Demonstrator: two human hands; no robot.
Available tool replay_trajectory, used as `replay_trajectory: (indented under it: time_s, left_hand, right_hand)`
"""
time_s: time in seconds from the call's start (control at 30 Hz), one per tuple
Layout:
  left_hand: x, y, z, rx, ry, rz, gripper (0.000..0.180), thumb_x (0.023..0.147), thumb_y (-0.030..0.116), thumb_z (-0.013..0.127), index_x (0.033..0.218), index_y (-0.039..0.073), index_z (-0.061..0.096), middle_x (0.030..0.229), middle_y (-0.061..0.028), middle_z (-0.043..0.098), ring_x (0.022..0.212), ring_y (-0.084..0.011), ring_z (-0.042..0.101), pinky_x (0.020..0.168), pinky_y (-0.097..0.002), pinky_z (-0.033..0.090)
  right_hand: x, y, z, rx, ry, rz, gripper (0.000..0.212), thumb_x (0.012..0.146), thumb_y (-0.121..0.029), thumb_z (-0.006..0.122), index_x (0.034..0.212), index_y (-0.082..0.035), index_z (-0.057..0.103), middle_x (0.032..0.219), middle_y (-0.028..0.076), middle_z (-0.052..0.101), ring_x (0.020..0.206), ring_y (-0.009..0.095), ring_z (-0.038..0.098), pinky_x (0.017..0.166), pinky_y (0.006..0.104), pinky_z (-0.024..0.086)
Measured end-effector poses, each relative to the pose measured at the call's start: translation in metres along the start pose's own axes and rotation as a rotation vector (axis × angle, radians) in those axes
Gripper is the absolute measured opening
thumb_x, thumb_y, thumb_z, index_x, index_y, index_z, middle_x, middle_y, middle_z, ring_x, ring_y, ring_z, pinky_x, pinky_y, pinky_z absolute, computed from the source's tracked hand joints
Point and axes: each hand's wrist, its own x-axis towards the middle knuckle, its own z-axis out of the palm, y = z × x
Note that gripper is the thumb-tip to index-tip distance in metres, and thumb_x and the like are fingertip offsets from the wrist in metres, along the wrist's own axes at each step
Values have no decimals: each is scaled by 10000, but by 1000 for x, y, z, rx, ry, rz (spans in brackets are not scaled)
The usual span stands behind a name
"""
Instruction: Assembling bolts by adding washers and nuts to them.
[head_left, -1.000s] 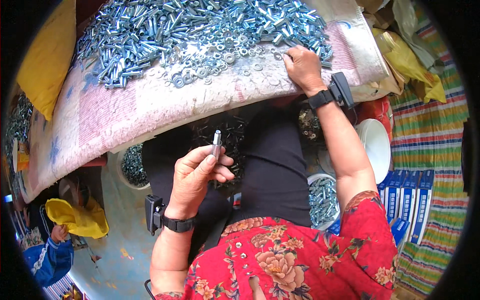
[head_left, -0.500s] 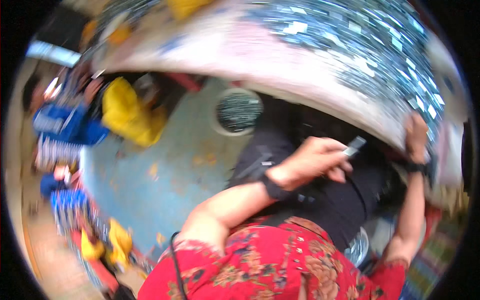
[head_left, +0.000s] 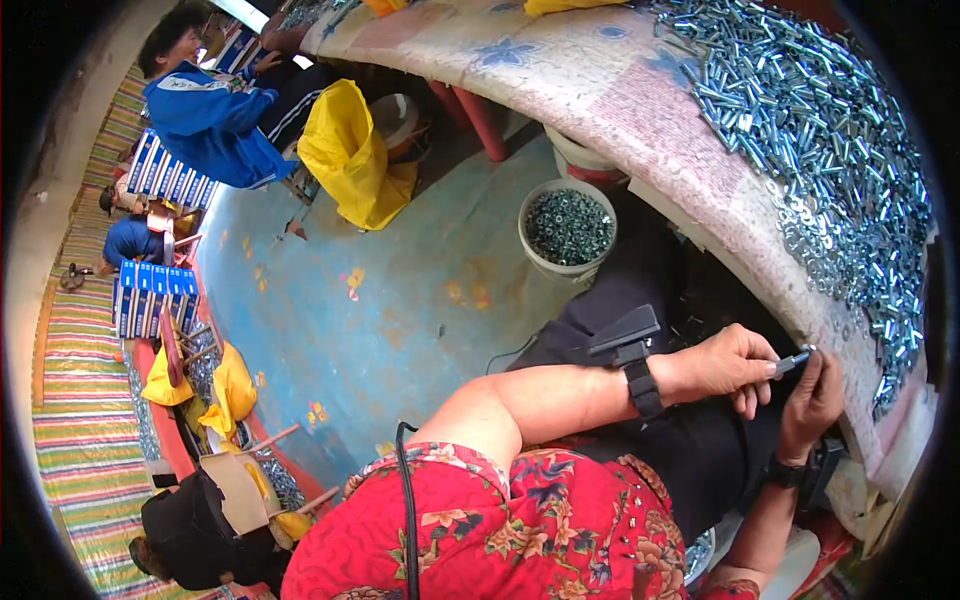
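Note:
My left hand [head_left: 728,368] pinches a short silver metal bolt [head_left: 791,362] between thumb and fingers, just off the table's edge. At the bolt's far end, my right hand [head_left: 812,400] is closed in a pinch, its fingertips meeting the bolt. Whether a small nut or washer sits in those right fingers is too small to tell. Both hands are above my dark-clad lap. Beyond them, a heap of shiny metal sleeves [head_left: 800,110] covers the table, with flat washers [head_left: 808,232] along its near side.
The cloth-covered table [head_left: 600,95] curves around in front. Beneath its edge stands a white bucket of small metal parts [head_left: 570,228], with another bucket [head_left: 575,158] behind. A seated person in blue [head_left: 205,120] is beside a yellow sack [head_left: 350,155]; a person in black [head_left: 205,525] sits lower left.
My right hand has come off the heap at the table edge to the bolt in my left hand. The view has swung, and the blur has cleared.

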Motion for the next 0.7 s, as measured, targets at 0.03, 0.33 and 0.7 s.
replay_trajectory:
  time_s: [0.03, 0.33, 0.7]
  left_hand:
    - [2, -2, 0, -3, -4, -1, 230, 898, 194, 496, 969, -16, 556, 728, -104, 609, 546, -159, 606, 475, -214, 484]
    - [-8, 15, 9, 194, 172, -80, 248, 897, 180, 492, 1021, -26, 554, 762, -86, 618, 620, -129, 608, 580, -231, 498]
    - [-3, -4, -5, 420, 67, 15, 212, 892, 102, 497, 1054, -19, 557, 808, -70, 617, 667, -102, 590, 596, -214, 477]
  right_hand:
    - [0, -6, 0, 9, 5, -4, 80, 862, -46, 522, 880, 8, 577, 755, 120, 581, 650, 238, 571, 595, 310, 441]
    - [5, -29, 1, -4, 120, -166, 214, 731, 53, 585, 923, -22, 639, 665, 112, 560, 523, 207, 533, 463, 318, 409]
    - [-12, -10, -2, 936, -293, 557, 56, 813, -22, 570, 833, 22, 598, 737, 15, 598, 684, 53, 548, 596, 200, 448]
